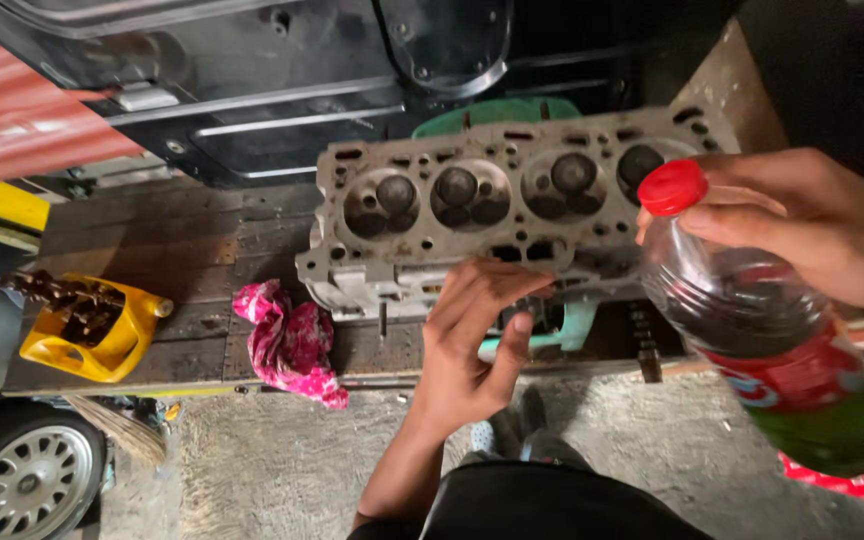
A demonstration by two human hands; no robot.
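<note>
Two bare hands work over a grey cylinder head [497, 205] lying chamber-side up on a dark wooden bench [192, 250]. Left hand [472, 335] rests curled fingers on its near edge, gripping nothing. Right hand [812, 225] closes around the neck of a red-capped plastic bottle [762, 340] holding dark liquid. Judged heavy, rigid and greasy, the casting is best held by its ends; the bottle seems light and slippery.

Clear bottle [752, 340] at right (red cap), red-green label [812, 395].
</note>
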